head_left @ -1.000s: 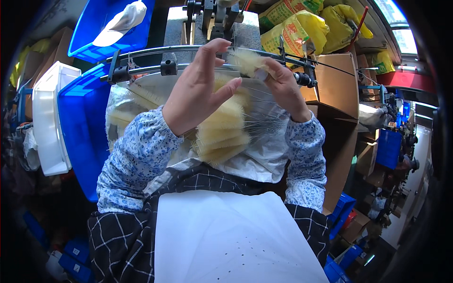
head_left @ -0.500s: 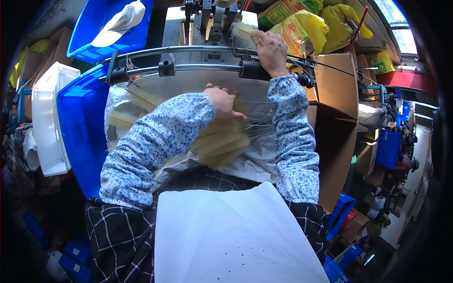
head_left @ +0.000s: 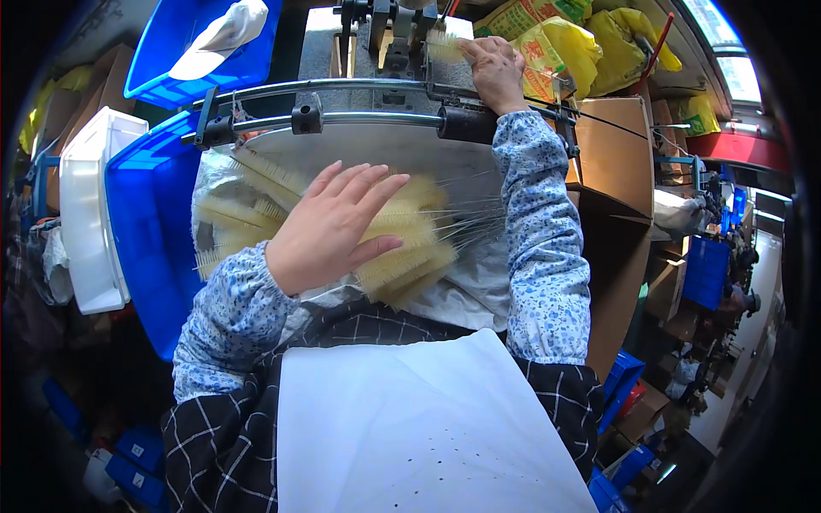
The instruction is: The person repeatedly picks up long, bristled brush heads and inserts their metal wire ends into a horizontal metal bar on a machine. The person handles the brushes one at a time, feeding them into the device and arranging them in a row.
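My left hand (head_left: 329, 224) hovers with its fingers spread over a heap of pale yellow bristle brushes (head_left: 409, 256) and grips nothing. Thin wire stems stick out of the heap toward the right. More of these brushes lie to the left, under and beside my left wrist. At the far right of the machine, my right hand (head_left: 498, 73) is closed on another bristle brush (head_left: 446, 47); its bristly end points left and its stem is hidden in my fingers. Two polished steel rods (head_left: 376, 119) with black clamp blocks run across in front of the machine (head_left: 325, 51).
Left of the work surface stand a blue bin (head_left: 154, 231), a white bin (head_left: 90, 214) and a farther blue bin (head_left: 150, 73) with a white cap (head_left: 222, 38) on it. An open cardboard box (head_left: 611, 154) is close by my right arm. Yellow sacks (head_left: 560, 51) lie behind it.
My left hand has drawn back toward me and left, its fingers now spread over the brushes. My right hand has shifted slightly right and up, still with its brush.
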{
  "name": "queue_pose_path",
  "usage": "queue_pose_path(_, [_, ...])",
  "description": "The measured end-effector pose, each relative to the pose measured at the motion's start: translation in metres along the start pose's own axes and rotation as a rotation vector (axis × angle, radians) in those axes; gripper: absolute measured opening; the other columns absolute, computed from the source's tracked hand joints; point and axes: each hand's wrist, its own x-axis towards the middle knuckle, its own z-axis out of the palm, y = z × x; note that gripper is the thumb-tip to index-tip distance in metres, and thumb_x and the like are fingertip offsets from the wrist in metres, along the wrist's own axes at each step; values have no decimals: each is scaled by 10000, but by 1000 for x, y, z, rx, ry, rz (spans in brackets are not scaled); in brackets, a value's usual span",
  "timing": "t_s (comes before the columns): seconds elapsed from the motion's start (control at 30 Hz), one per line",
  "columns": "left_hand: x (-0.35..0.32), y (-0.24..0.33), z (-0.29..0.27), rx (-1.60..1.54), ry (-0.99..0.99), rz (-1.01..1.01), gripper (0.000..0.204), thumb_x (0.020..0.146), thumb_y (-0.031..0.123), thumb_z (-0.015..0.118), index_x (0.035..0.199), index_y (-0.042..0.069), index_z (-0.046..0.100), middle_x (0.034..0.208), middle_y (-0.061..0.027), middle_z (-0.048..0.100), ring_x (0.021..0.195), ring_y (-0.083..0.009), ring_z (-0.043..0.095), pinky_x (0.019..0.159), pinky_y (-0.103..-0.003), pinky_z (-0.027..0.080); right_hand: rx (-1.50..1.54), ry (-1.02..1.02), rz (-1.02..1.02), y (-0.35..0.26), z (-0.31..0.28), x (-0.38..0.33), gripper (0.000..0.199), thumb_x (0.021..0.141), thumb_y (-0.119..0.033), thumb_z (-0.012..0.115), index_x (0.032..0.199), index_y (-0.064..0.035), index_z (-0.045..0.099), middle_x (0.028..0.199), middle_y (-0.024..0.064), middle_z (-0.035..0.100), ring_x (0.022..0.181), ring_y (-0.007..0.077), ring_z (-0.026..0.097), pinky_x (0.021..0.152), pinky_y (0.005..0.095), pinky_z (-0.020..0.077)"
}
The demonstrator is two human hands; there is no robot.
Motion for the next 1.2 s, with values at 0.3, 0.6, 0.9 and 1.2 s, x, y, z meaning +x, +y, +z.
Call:
queue_pose_path(0.3, [-126, -35, 21, 67, -295, -383, 494, 706, 257, 668, 1101, 56, 450, 954, -133, 520, 860, -293, 538, 720, -363, 427, -88, 119, 161, 15, -21, -27, 411, 793, -284, 549, 1192, -216, 482, 1237, 18, 432, 1116, 247, 387, 893, 517, 272])
queue_pose_path(0.6, [-140, -17, 54, 212, -438, -640, 603, 658, 249, 684, 1184, 86, 438, 912, -117, 515, 863, -267, 530, 741, -381, 405, 234, 128, 350, 30, -21, -43, 396, 747, -246, 590, 1111, -95, 551, 1034, 82, 589, 969, 266, 538, 801, 424, 388])
queue_pose_path(0.9, [-152, -14, 45, 23, -374, -633, 697, 672, 193, 676, 1284, 211, 343, 1138, -146, 454, 952, -312, 512, 842, -377, 412, 293, 118, 373, 7, -18, -30, 334, 741, -195, 585, 1053, -76, 585, 1003, 96, 597, 917, 273, 571, 770, 420, 414])
queue_pose_path(1.2, [-139, -15, 20, -424, -82, -570, 404, 656, 72, 645, 1023, 100, 479, 1018, -146, 465, 861, -320, 521, 762, -355, 427, 239, 137, 354, -23, -26, -18, 322, 742, -176, 580, 1027, -25, 590, 965, 168, 598, 872, 294, 585, 780, 357, 448])
